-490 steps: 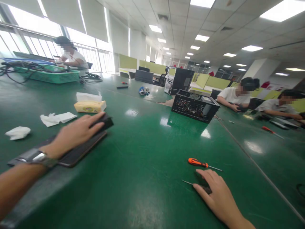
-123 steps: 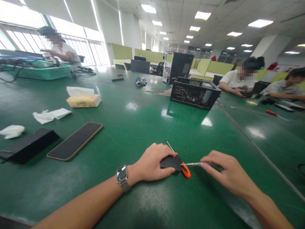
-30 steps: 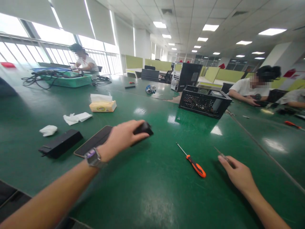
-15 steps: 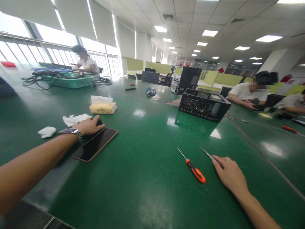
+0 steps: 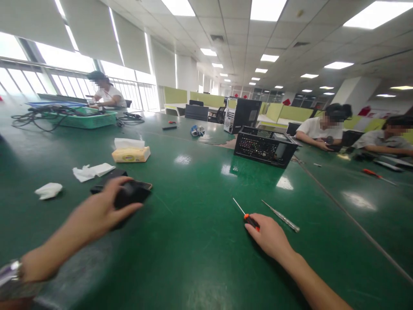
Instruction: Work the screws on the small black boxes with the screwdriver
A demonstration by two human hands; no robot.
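My left hand [image 5: 106,202] grips a black object [image 5: 130,194], blurred by motion, whose kind I cannot make out. It is over the phone [image 5: 149,186], which it mostly covers. My right hand [image 5: 271,234] is closed around the orange and black handle of a screwdriver [image 5: 247,217]; the shaft points away to the upper left, close to the tabletop. Just right of that hand lies a slim screwdriver with a clear handle [image 5: 285,221]. Behind my left hand, another black item [image 5: 116,174] shows partly, near a crumpled tissue [image 5: 93,171].
A yellow tissue pack [image 5: 131,154] and a balled tissue [image 5: 48,190] lie on the green table [image 5: 180,249]. Further back stand an open black computer case [image 5: 264,146], a computer tower [image 5: 243,115] and a green basket of cables [image 5: 90,119]. Other people [image 5: 322,129] sit around the table.
My left hand has come nearer with the black object over the phone. My right hand has let go of the clear-handled screwdriver and moved left onto the orange one. The view has shifted slightly.
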